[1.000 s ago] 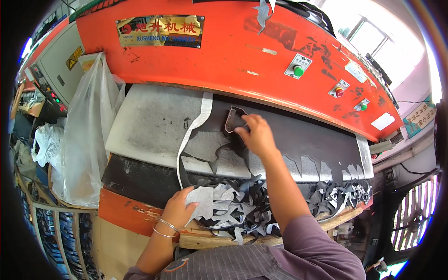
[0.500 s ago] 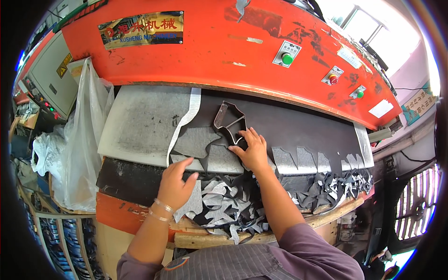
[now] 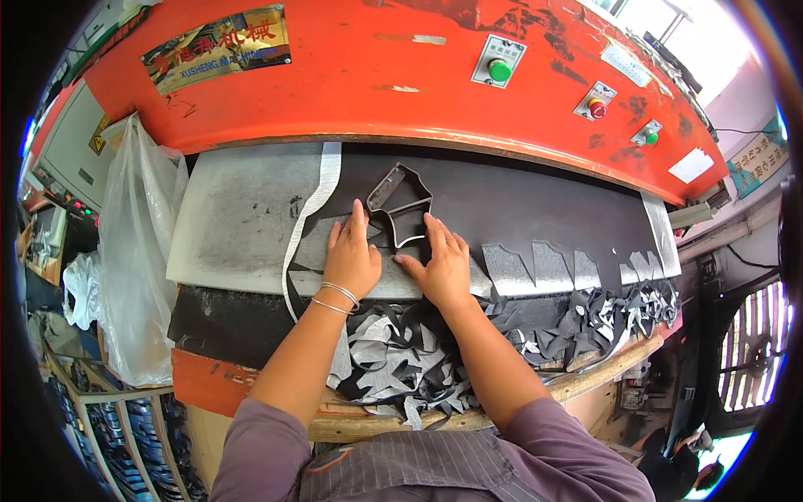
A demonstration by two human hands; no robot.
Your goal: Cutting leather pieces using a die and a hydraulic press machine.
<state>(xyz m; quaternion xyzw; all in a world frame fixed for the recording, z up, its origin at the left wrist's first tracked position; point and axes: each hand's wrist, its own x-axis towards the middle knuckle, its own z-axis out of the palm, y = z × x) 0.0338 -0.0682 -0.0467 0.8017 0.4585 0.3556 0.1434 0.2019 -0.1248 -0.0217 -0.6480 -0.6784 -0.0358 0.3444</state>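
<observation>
A metal cutting die [image 3: 400,207], an angular open frame with a crossbar, stands on a dark sheet of material [image 3: 519,197] on the press bed. My right hand [image 3: 443,269] is at its lower right, index finger against the rim and thumb near the lower tip, gripping that corner. Beside the die's left edge is my left hand [image 3: 351,263], fingers stretched and apart, the index fingertip close to the rim; whether it touches is hard to tell. Cut-out gaps along the sheet's near edge bare the pale bed [image 3: 544,266].
An orange press beam [image 3: 351,100] with green buttons [image 3: 499,70] and a red button [image 3: 597,109] spans the far side. Grey and black offcuts [image 3: 401,356] pile along the front ledge above a wooden bar [image 3: 569,385]. A clear plastic bag [image 3: 138,268] hangs at the left.
My left hand has moved up and right, from the bed's front edge to beside the die. My right hand stays at the die's lower right. The whole view has shifted slightly.
</observation>
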